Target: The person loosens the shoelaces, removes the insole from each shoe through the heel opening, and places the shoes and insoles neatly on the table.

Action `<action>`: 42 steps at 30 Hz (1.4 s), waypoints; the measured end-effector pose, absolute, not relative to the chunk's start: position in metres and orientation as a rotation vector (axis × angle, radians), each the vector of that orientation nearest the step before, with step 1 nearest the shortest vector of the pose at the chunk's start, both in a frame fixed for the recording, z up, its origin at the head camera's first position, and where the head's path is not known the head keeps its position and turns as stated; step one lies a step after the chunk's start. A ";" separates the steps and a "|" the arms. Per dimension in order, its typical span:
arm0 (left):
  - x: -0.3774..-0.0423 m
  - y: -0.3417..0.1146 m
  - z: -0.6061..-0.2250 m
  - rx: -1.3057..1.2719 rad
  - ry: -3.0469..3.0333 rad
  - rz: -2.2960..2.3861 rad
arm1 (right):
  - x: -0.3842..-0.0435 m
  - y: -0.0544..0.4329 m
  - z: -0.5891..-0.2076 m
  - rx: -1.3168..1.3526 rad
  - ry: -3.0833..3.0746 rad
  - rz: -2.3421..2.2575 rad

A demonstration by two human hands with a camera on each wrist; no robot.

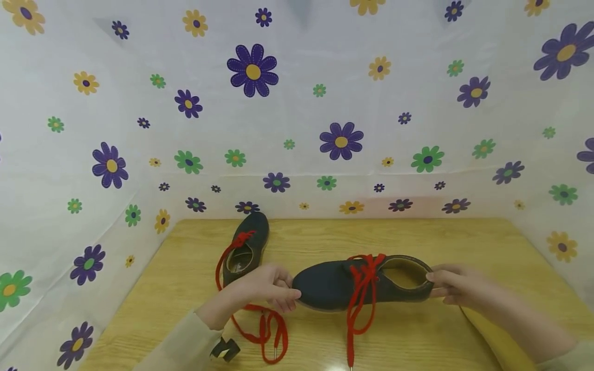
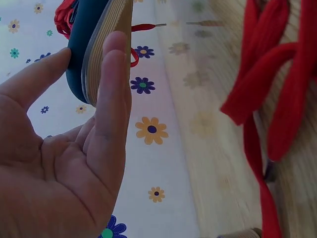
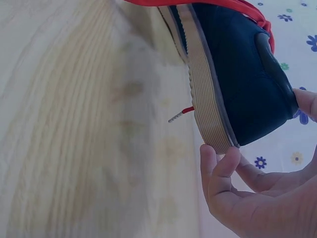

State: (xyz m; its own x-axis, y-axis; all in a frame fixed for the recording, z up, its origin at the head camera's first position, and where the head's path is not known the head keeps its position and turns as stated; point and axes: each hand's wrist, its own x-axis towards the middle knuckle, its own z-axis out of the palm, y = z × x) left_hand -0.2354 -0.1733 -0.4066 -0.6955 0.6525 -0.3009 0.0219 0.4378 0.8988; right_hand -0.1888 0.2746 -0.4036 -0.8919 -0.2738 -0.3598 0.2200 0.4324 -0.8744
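Observation:
A dark blue shoe (image 1: 325, 285) with red laces (image 1: 362, 288) is held sideways above the table, its toe to the left. My left hand (image 1: 269, 289) pinches the toe, thumb on the upper and fingers against the ribbed sole (image 2: 101, 49). At the heel, my right hand (image 1: 459, 286) grips with the thumb at the collar and fingertips under the sole (image 3: 208, 94). The laces hang from the shoe's front. A second dark blue shoe (image 1: 252, 229) stands behind my left hand, its red lace (image 1: 264, 330) trailing over the table.
The wooden table (image 1: 185, 288) is backed by a white flowered cloth (image 1: 297, 103) on three sides. A small black object (image 1: 225, 349) lies by my left sleeve. Below my right arm, a dark curved edge (image 1: 478, 332) shows on the table.

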 end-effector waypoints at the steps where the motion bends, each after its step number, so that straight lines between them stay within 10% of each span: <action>1: -0.234 -0.175 -0.408 0.569 2.048 1.264 | -0.189 0.273 -0.405 -0.038 2.227 -1.469; 42: -0.208 -0.193 -0.440 0.494 2.232 1.079 | -0.178 0.247 -0.446 -0.074 2.072 -1.478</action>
